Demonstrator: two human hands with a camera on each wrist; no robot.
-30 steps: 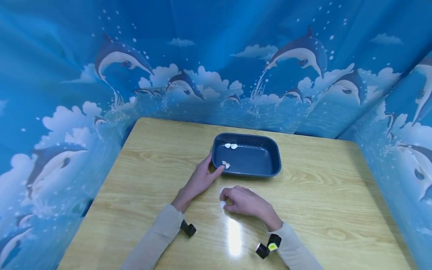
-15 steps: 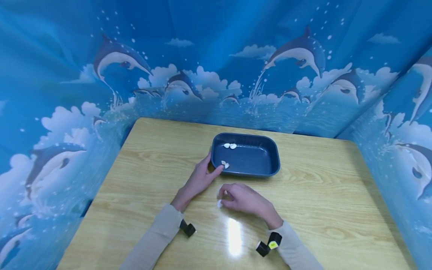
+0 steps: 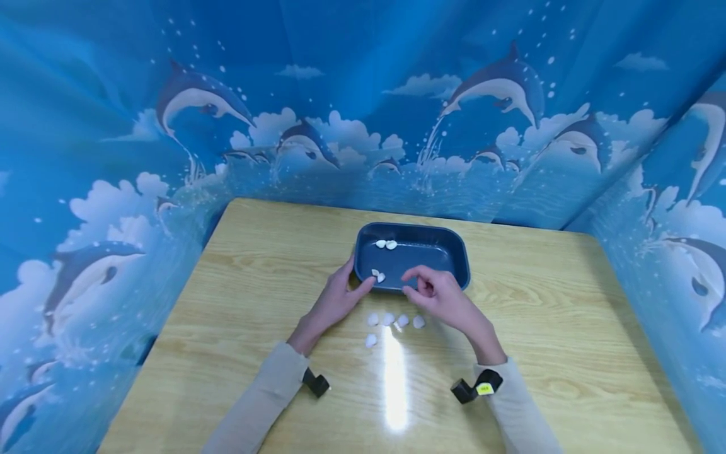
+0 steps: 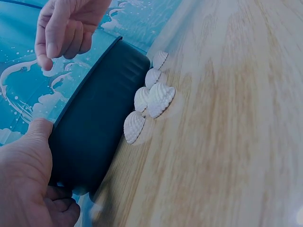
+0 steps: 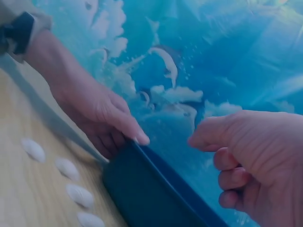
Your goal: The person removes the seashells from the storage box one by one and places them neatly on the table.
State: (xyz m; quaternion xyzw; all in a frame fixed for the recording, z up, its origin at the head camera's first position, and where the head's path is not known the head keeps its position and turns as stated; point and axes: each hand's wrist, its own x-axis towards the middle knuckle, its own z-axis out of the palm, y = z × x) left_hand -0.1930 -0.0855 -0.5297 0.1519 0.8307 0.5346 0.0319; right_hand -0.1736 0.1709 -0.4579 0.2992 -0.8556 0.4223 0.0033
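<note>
White, fan-shaped seashells [image 3: 388, 319], five in all, are set out at centre frame on a pale wood-grain tabletop [image 3: 272, 252]; ribbed faces and scalloped edges are shown in the left wrist view. At centre left, a smooth, dark blue, rounded-rectangular tray [image 3: 408, 258] is gripped at its left end by a left hand [image 3: 336, 302], the thumb laid at the rim. Just below the tray, a row of four shells is formed, with a fifth placed beneath its left end; the layout is judged only partly done. Inside, two pairs of small white pieces [image 3: 391, 244] are left, at the tray's upper and lower left, too small to identify surely. Farther right, a right hand [image 3: 439, 295] is held over the tray, fingers loosely curled, thumb and forefinger narrowly parted, nothing seen between them.
</note>
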